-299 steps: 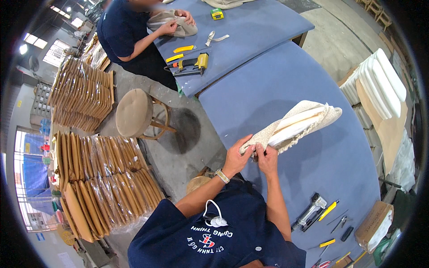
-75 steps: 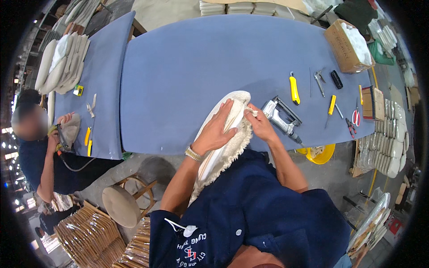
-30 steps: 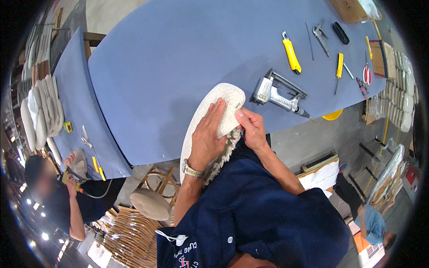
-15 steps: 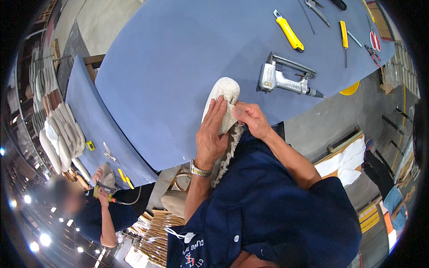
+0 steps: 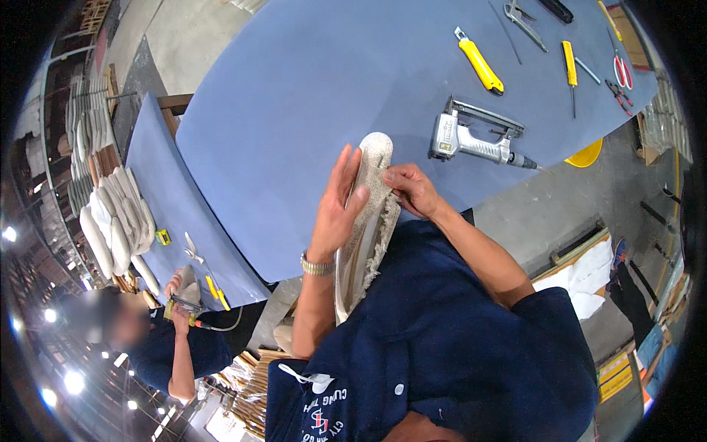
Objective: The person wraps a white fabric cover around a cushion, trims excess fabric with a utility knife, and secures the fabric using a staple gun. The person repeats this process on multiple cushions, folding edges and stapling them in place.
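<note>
Cushion pad point(image 5: 374, 195), wrapped in pale woven fabric, is between the person's two hands, its rounded end over the blue table point(image 5: 294, 110) and its lower end close against the navy shirt point(image 5: 456, 317); whether the rounded end rests on the table I cannot tell. A ragged, frayed edge point(image 5: 377, 254) runs down its right side. The left hand point(image 5: 336, 217) is spread, fingers extended and thumb apart, lying along the pad's left side without gripping it. The right hand point(image 5: 414, 191) is closed, thumb and fingers pinching the fabric at the pad's right edge, below the rounded end. To the right on the table, a silver staple gun point(image 5: 479, 147) lies on its side, with a yellow cutter point(image 5: 481, 65) beyond it. Further right are a yellow-handled screwdriver point(image 5: 570, 66), red-handled scissors point(image 5: 622, 72) and pliers point(image 5: 618, 96). At far left, a co-worker point(image 5: 177, 357) holds another tool by a second table point(image 5: 184, 191).
</note>
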A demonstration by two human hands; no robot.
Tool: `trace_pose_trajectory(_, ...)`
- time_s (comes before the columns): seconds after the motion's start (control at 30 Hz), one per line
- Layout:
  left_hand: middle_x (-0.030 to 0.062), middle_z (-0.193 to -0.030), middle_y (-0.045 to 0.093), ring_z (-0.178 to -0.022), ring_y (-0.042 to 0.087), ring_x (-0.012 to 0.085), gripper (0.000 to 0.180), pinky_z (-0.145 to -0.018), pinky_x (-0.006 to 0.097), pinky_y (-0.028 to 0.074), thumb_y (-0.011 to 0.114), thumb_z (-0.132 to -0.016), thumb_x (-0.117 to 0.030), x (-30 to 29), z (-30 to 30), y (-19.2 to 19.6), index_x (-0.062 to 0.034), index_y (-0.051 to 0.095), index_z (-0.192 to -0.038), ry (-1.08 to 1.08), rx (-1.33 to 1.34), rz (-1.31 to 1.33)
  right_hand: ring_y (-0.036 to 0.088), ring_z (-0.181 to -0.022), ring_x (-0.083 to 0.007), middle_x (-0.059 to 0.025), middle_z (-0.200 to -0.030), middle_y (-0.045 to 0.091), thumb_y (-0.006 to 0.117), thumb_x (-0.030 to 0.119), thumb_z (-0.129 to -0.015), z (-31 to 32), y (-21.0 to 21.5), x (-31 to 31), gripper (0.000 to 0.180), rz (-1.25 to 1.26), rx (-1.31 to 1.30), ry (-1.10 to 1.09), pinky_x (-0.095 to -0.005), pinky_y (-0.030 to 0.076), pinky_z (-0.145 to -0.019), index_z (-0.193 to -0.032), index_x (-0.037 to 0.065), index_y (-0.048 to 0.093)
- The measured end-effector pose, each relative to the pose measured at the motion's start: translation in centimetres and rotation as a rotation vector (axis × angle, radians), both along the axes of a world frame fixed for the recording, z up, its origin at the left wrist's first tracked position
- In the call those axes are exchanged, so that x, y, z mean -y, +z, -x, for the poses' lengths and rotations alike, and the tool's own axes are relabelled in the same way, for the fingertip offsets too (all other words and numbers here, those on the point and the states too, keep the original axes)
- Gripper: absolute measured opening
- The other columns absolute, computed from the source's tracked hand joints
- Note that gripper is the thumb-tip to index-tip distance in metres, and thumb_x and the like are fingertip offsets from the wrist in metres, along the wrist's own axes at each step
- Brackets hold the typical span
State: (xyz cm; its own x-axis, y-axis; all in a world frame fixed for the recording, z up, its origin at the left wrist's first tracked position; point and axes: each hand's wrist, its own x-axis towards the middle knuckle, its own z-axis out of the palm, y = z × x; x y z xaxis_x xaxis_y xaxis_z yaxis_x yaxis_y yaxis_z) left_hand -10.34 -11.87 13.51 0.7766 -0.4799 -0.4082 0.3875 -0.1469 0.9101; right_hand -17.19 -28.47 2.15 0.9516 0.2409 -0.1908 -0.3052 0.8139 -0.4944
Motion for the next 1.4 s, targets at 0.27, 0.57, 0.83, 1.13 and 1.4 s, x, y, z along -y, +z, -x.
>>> trace_pose_trajectory(0.27, 0.0271, -0.161, 0.039, -0.149, 0.04, 0.0354, 0.083, -0.12, 0.041, 0.035, 0.064, -0.103, -0.038, 1.5, -1.4, -2.2, 0.003, 0.022, -0.162, -0.33, 0.182, -0.433, 0.05, -0.086, -0.0057, 0.0058, -0.092, 0.059, 0.061, 0.032, -0.107, 1.2, -1.8, -1.2, 0.028, -0.081, -0.033, -0.024, -0.0254, 0.042, -0.077, -0.111, 0.006, 0.071)
trace_pose_trajectory(0.57, 0.0309, -0.157, 0.041, -0.142, 0.046, 0.0471, 0.075, -0.112, 0.049, 0.044, 0.06, -0.103, -0.037, 3.2, 0.2, -1.0, 0.0024, 0.028, -0.159, -0.385, 0.382, -0.773, 0.061, -0.103, -0.0159, -0.0033, -0.11, 0.067, 0.06, 0.022, -0.103, 2.0, -0.2, 2.0, 0.025, 0.258, 0.003, 0.04, -0.0313, 0.047, -0.096, -0.119, 0.005, 0.065)
trace_pose_trajectory(0.83, 0.0304, -0.144, 0.055, -0.117, 0.064, 0.0481, 0.073, -0.091, 0.053, 0.055, 0.055, -0.104, -0.043, 3.3, 1.6, -2.0, 0.0003, 0.03, -0.157, -0.324, 0.654, -0.911, 0.059, -0.114, -0.0396, -0.0191, -0.123, 0.063, 0.078, 0.005, -0.077, 3.8, -0.7, 12.3, 0.067, 2.064, 0.007, -0.054, -0.0459, 0.048, -0.099, -0.139, 0.007, 0.052)
trace_pose_trajectory(1.13, 0.0325, -0.143, 0.055, -0.113, 0.065, 0.0499, 0.072, -0.089, 0.055, 0.056, 0.056, -0.104, -0.043, 3.2, 1.5, -2.4, 0.0003, 0.032, -0.156, -0.289, 0.715, -0.89, 0.065, -0.112, -0.0415, -0.0232, -0.121, 0.066, 0.08, 0.007, -0.07, 0.0, 3.8, 13.5, 0.082, 1.657, -0.045, 0.108, -0.0448, 0.052, -0.099, -0.146, 0.006, 0.049)
trace_pose_trajectory(1.4, 0.0308, -0.143, 0.055, -0.115, 0.064, 0.0498, 0.073, -0.088, 0.056, 0.057, 0.058, -0.102, -0.039, 3.7, 1.7, -1.6, -0.0018, 0.03, -0.158, -0.297, 0.654, -0.891, 0.07, -0.105, -0.029, -0.0178, -0.123, 0.071, 0.08, 0.014, -0.077, 3.1, 9.2, 9.6, 0.064, 1.179, 0.282, -0.119, -0.0387, 0.053, -0.095, -0.137, 0.001, 0.062)
